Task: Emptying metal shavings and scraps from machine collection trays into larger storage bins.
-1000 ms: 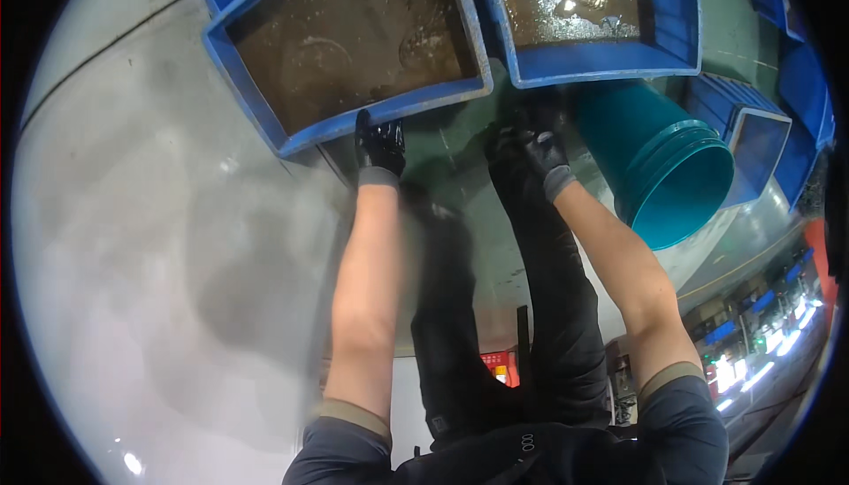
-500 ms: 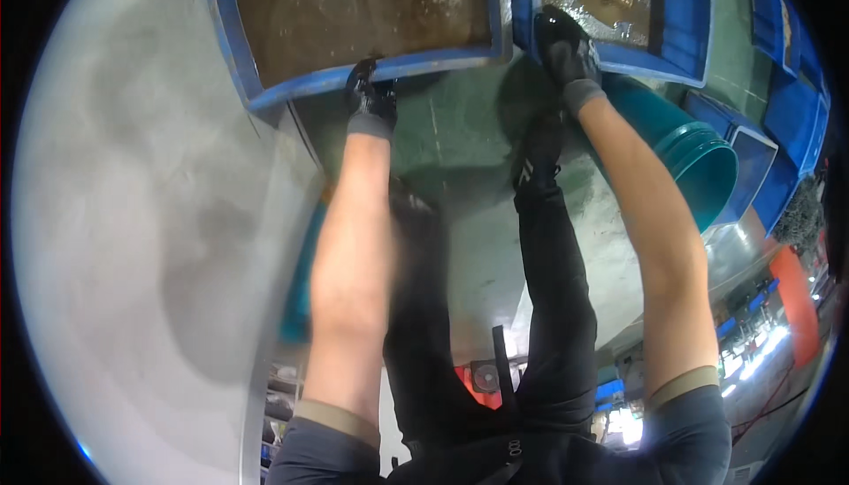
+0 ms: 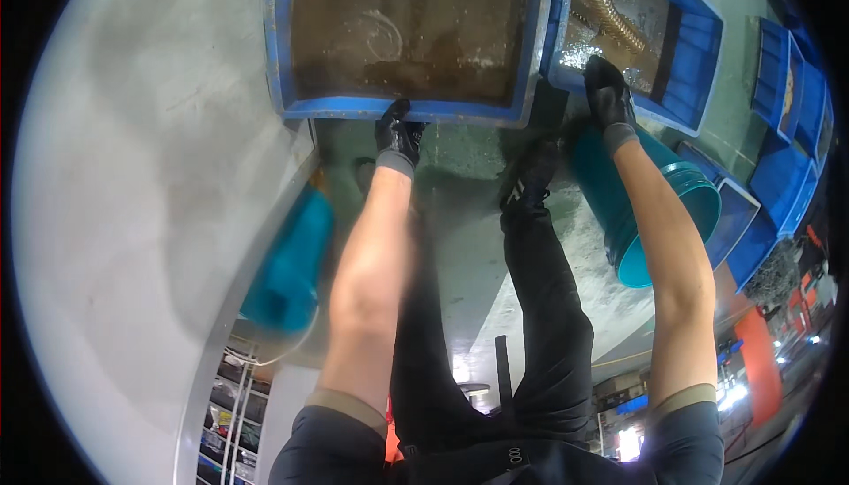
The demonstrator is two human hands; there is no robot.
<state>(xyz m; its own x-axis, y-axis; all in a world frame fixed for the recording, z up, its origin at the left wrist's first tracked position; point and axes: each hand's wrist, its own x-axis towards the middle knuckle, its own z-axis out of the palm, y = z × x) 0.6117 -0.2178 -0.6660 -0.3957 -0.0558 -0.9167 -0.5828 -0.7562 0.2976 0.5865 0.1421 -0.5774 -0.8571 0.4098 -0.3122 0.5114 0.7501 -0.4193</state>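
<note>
Both my hands wear dark, wet-looking gloves with grey cuffs. My left hand is closed on the near rim of a large blue bin, which holds murky brown water. My right hand lies over the near-left rim of a second, smaller blue bin. Its fingers are together and curl over that rim, with their tips partly hidden. A ribbed, brass-coloured hose curves down into the water of the smaller bin, where the surface glints.
A teal bucket lies on its side below my right forearm. Another teal container is at left, beside a broad grey surface. Several blue crates line the right. My feet stand on the green floor between.
Both bins appear lower and farther right as the view shifts. The large bin's near edge is now closer to me relative to the smaller one. My hands stay at the rims.
</note>
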